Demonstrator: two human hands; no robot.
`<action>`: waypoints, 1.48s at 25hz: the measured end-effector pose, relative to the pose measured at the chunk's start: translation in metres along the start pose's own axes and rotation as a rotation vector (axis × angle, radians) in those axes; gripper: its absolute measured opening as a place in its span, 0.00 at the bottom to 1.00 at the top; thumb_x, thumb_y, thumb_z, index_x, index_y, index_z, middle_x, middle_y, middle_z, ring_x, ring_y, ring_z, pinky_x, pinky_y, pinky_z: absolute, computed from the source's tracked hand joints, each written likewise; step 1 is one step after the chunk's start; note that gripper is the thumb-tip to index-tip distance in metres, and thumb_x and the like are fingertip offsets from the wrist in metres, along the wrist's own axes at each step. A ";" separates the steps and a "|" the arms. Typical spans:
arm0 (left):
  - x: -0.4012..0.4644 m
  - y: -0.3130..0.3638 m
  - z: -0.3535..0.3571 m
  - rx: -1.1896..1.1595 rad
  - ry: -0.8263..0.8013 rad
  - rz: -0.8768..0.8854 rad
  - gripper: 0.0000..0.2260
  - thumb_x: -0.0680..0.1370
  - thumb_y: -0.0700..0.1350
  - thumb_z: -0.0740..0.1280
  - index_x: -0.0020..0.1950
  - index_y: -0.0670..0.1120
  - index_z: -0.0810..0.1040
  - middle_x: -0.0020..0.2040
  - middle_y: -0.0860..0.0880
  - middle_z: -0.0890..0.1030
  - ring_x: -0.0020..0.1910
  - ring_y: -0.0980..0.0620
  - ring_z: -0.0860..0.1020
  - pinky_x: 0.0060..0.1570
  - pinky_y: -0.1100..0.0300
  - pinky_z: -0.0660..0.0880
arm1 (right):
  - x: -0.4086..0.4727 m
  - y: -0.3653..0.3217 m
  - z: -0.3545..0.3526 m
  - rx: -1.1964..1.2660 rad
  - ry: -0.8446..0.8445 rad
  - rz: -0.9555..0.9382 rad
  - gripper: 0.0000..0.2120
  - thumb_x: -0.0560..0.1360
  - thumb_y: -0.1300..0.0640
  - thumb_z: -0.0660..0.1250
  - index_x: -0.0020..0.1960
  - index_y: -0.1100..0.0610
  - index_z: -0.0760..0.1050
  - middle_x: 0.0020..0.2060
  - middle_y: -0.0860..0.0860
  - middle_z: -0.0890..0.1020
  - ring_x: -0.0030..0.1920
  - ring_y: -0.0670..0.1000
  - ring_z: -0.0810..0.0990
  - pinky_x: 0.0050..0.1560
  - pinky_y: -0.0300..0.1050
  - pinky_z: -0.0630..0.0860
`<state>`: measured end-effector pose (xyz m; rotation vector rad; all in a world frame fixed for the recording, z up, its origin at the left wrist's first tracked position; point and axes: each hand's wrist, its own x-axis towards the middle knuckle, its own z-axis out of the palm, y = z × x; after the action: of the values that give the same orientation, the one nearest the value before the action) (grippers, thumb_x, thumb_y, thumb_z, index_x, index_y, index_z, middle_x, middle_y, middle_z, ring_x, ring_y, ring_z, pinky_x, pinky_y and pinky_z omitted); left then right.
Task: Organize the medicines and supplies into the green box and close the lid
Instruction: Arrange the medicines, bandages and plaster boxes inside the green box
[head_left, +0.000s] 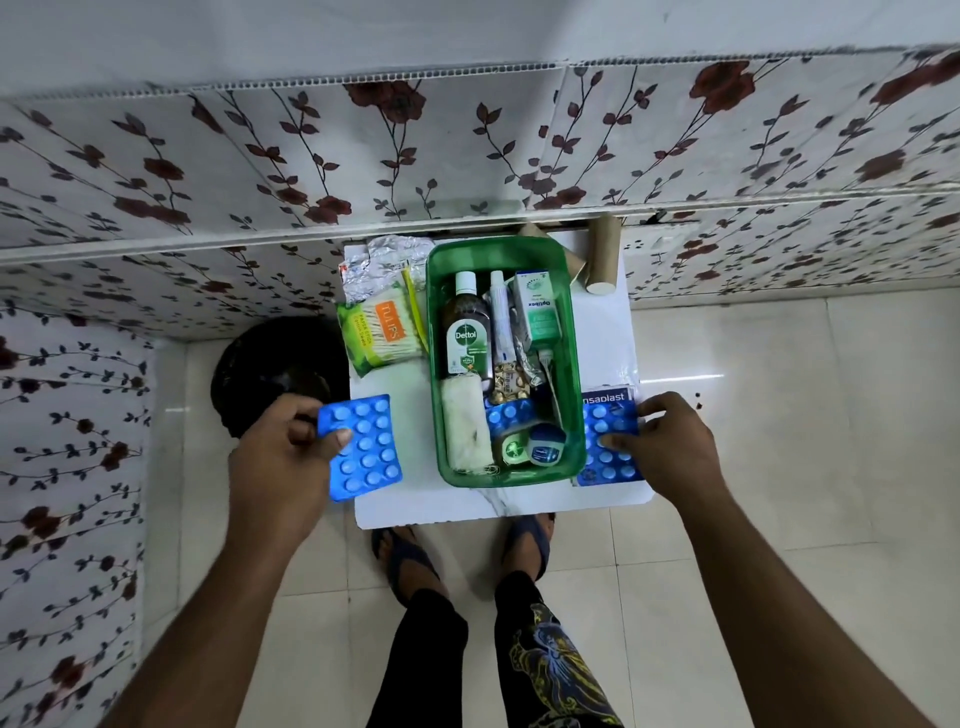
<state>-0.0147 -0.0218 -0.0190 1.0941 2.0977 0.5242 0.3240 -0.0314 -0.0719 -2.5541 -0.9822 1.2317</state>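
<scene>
The right hand (662, 441) covers part of a blue pill sheet (608, 447) beside the green box (563, 322) on the white table (602, 338), fingers pressing it, while the left hand (283, 441) pinches another blue pill strip (363, 447) above the table's left edge.

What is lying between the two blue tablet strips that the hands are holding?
In the head view, the green box lies between the strip in the left hand and the strip under the right hand, with white table on each side.
</scene>
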 end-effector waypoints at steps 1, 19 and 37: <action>0.000 0.012 -0.012 -0.060 0.038 0.036 0.12 0.72 0.37 0.73 0.45 0.54 0.77 0.38 0.50 0.79 0.38 0.50 0.79 0.39 0.64 0.76 | 0.000 0.000 -0.001 0.020 -0.005 0.006 0.23 0.65 0.55 0.80 0.55 0.54 0.72 0.43 0.49 0.79 0.40 0.50 0.78 0.32 0.41 0.71; -0.012 0.100 0.101 0.675 -0.403 0.508 0.12 0.73 0.40 0.71 0.56 0.45 0.79 0.50 0.44 0.75 0.48 0.44 0.78 0.40 0.55 0.71 | 0.001 0.000 -0.040 0.438 -0.114 -0.002 0.07 0.78 0.64 0.65 0.54 0.56 0.78 0.39 0.46 0.82 0.39 0.45 0.80 0.34 0.38 0.71; 0.032 0.055 0.020 -0.067 -0.071 0.172 0.10 0.76 0.36 0.66 0.50 0.49 0.81 0.37 0.51 0.80 0.32 0.54 0.76 0.29 0.72 0.69 | -0.050 -0.119 0.029 -0.331 -0.220 -0.508 0.12 0.76 0.60 0.64 0.59 0.58 0.74 0.46 0.58 0.82 0.49 0.61 0.79 0.42 0.47 0.72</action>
<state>0.0175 0.0362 -0.0110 1.2432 1.9217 0.6242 0.2203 0.0259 -0.0125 -2.1771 -1.8775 1.2895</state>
